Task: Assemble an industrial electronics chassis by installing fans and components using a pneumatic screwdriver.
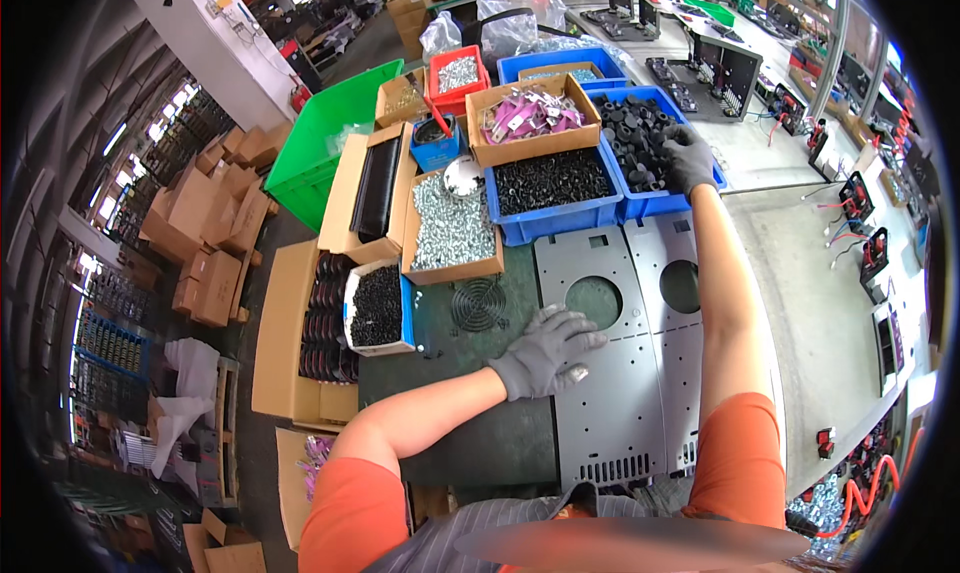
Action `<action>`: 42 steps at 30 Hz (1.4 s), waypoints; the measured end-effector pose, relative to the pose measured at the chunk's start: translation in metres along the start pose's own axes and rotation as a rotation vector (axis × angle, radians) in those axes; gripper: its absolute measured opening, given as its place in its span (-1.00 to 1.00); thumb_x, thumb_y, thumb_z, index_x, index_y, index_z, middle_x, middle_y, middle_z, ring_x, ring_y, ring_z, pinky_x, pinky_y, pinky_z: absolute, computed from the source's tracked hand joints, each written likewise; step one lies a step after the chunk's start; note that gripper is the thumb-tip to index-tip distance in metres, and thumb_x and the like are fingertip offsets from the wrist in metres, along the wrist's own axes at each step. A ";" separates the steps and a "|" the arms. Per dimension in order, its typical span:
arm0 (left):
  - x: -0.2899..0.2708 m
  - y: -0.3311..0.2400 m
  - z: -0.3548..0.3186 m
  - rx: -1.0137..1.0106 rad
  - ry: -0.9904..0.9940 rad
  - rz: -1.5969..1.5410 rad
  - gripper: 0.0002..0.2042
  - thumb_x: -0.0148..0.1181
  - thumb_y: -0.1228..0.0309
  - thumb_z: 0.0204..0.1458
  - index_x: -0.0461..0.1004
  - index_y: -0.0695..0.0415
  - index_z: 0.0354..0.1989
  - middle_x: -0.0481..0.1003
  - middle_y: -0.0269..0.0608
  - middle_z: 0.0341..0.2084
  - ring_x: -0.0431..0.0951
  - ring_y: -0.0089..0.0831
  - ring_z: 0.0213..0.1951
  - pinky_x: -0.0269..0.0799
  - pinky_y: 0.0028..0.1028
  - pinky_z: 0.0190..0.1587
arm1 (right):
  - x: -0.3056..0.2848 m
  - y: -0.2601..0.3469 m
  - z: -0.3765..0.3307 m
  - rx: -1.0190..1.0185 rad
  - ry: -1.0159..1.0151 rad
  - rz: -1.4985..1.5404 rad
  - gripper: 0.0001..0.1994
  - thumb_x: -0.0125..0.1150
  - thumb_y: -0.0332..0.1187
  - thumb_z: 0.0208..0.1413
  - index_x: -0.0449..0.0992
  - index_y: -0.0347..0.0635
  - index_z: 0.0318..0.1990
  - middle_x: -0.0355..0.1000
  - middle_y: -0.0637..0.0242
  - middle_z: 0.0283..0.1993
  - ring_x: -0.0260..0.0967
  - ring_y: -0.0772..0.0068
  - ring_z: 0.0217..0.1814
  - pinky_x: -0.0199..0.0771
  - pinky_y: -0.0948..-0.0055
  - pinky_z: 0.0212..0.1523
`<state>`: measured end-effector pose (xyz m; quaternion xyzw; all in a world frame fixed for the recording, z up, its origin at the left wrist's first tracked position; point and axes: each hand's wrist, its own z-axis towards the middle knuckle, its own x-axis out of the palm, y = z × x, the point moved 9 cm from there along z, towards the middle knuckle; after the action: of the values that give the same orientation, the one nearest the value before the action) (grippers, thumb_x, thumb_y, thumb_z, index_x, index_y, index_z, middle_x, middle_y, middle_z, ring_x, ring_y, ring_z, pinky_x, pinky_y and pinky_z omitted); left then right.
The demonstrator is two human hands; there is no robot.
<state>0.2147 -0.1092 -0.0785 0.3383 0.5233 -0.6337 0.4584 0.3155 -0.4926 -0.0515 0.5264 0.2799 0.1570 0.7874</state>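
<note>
Reaching into the right-hand blue bin [655, 205] at upper right of the frame with the gloved right hand [688, 161], apparently at the step of picking out one of the chunky black parts [635, 138]. Bending the right fingers down at the bin's right side; cannot tell about a grip on any single piece. Resting the gloved left hand [545, 355], with fingers loosely spread and nothing held, on the left grey panel [610, 413] at lower centre, flat on the dark green desk [470, 448] and close beside the right grey panel [680, 373]. Calling next, probably, for a secure pinch on one part and a lift clear of the rim.

Showing at upper centre: a front blue bin [560, 223] of small black pieces [550, 181] and a carton [535, 151] of pink-purple brackets [530, 115]. Farther left: an open carton [460, 271] of silver fasteners [450, 223], a long carton [340, 198] of black strips [378, 188], and, lower, a white-sided box [385, 350] of tiny black pieces [377, 303].
</note>
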 end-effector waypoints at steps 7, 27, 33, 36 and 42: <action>-0.002 0.004 -0.010 0.019 -0.058 0.042 -0.49 0.02 0.09 -0.03 0.29 -0.05 0.14 0.31 -0.17 0.05 0.22 -0.22 0.16 -0.09 -0.09 0.28 | -0.016 0.051 -0.086 0.185 0.066 0.450 -0.72 0.11 -0.46 -0.08 0.52 0.00 -0.15 0.35 0.54 -0.50 0.16 0.76 -0.63 0.14 0.69 -0.70; 0.025 -0.035 0.028 -0.118 0.153 0.106 0.04 0.19 -0.26 -0.30 -0.07 0.08 0.33 0.04 -0.13 0.30 -0.12 -0.26 0.37 -0.41 -0.25 0.38 | -0.034 0.107 -0.363 -0.503 0.642 -0.750 -0.23 0.13 0.17 -0.14 0.20 -0.01 0.24 0.14 -0.05 0.23 0.18 -0.12 0.15 0.26 -0.01 0.09; 0.022 -0.043 0.037 -0.024 0.022 0.020 -0.29 0.28 -0.08 -0.26 0.29 -0.11 0.14 0.22 -0.19 0.17 0.04 -0.23 0.31 -0.20 -0.21 0.35 | -0.085 0.084 -0.374 -0.341 0.470 -0.949 -0.09 0.06 0.35 -0.13 0.16 -0.16 0.25 0.11 -0.04 0.26 -0.01 -0.13 0.32 -0.02 -0.01 0.28; 0.016 -0.047 0.035 -0.051 0.029 0.020 -0.35 0.32 0.03 -0.27 0.32 -0.09 0.08 0.26 -0.21 0.13 0.09 -0.20 0.27 -0.09 -0.19 0.33 | -0.099 0.080 -0.384 -0.279 0.398 -0.970 -0.12 0.02 0.33 -0.09 0.16 -0.16 0.25 0.11 -0.02 0.27 -0.04 -0.13 0.33 -0.04 0.02 0.29; 0.009 -0.054 0.032 0.039 -0.058 -0.007 -0.46 0.30 0.16 -0.24 0.38 -0.10 0.02 0.31 -0.23 0.08 0.18 -0.23 0.23 -0.04 -0.18 0.30 | -0.116 0.095 -0.401 -0.230 0.190 -0.879 -0.41 0.06 -0.03 0.02 0.27 -0.17 0.17 0.26 0.06 0.11 0.17 -0.02 0.13 0.13 0.08 0.17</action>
<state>0.1630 -0.1405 -0.0608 0.3268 0.4985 -0.6550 0.4643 -0.0151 -0.2209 -0.0479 0.2502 0.5281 -0.1139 0.8034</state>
